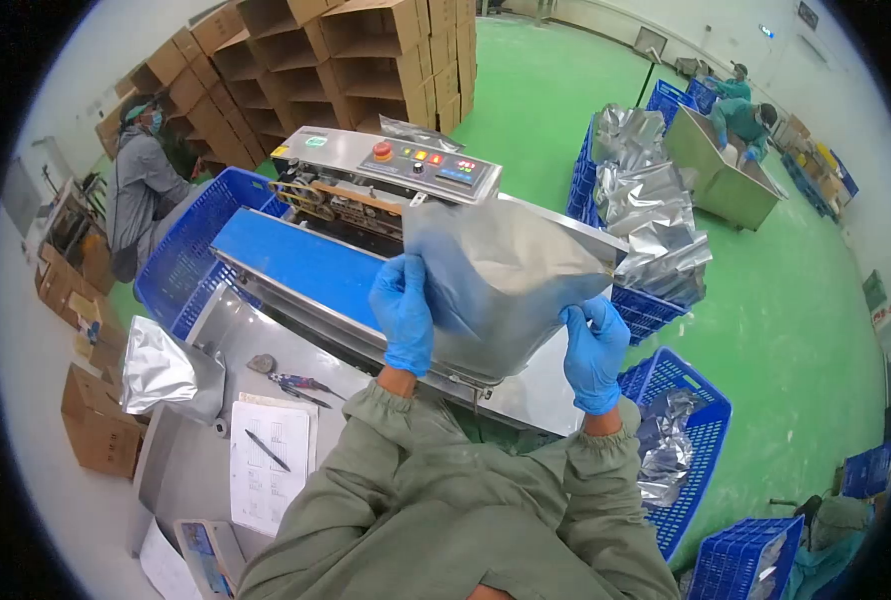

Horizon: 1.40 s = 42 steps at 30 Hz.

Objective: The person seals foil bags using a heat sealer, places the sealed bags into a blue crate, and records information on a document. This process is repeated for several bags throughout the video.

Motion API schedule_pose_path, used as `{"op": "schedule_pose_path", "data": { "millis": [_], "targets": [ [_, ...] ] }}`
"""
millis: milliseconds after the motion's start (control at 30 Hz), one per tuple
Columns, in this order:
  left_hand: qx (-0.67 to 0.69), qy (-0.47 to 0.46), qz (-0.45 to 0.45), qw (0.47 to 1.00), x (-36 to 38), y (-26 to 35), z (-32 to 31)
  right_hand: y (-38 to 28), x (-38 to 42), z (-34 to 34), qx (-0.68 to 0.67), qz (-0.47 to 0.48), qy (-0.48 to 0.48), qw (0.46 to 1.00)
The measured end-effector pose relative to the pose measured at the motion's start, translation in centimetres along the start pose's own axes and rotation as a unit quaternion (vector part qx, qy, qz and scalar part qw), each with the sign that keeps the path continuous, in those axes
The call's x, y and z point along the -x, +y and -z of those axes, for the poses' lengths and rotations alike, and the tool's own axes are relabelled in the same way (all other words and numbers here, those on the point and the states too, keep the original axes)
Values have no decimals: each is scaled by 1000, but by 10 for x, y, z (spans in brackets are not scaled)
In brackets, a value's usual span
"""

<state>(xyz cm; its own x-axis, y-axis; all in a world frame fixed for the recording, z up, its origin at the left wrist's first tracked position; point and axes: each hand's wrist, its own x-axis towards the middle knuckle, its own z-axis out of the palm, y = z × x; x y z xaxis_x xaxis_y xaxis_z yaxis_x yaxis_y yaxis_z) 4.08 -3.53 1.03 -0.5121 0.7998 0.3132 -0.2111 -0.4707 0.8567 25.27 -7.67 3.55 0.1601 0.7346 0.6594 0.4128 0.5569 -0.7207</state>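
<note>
A large silver foil bag (501, 285) is stretched between my two blue-gloved hands in front of the sealing machine (396, 165). My left hand (404, 315) pinches the bag's left edge, its fingers closed. My right hand (596, 350) grips the lower right corner between thumb and fingers. The bag overlaps the right end of the blue conveyor belt (296, 262) in this view and hides part of the machine behind it. The machine's control panel (456, 175), with a red knob (383, 150) beside it, shows just beyond the bag.
On the steel table (191, 465) at left are a filled foil bag (171, 375), pliers (306, 383), and papers (266, 475) with a pen. Blue crates (701, 385) of foil bags stand at right. Cardboard boxes (366, 50) are stacked behind. Co-workers (146, 185) are at left and far right.
</note>
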Motion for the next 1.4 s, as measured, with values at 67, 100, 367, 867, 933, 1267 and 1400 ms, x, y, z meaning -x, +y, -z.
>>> {"op": "schedule_pose_path", "data": {
  "millis": [67, 100, 367, 867, 933, 1267, 1400],
  "targets": [
    [-19, -6, -1, 1000, -14, 8, -1, 2, 12, -2, -38, -34, 42, 998],
    [-39, -7, 2, 999, -21, 10, -2, 4, 16, -3, -74, -70, 78, 992],
    [-130, -88, 22, 987, -52, -41, -20, 45, 22, -11, -131, -175, 157, 963],
    [-395, -175, 90, 897, -59, -129, 31, 110, 46, -25, -103, -342, 57, 932],
    [-390, -173, 111, 898, -69, -129, 36, 113, 43, -34, -92, -332, 43, 938],
    [-458, -189, 111, 861, -133, -129, 78, 115, 18, -88, -57, -343, -107, 932],
    [-519, -185, 87, 830, -154, -115, 108, 110, 13, -125, -120, -377, -129, 909]
  ]
}}
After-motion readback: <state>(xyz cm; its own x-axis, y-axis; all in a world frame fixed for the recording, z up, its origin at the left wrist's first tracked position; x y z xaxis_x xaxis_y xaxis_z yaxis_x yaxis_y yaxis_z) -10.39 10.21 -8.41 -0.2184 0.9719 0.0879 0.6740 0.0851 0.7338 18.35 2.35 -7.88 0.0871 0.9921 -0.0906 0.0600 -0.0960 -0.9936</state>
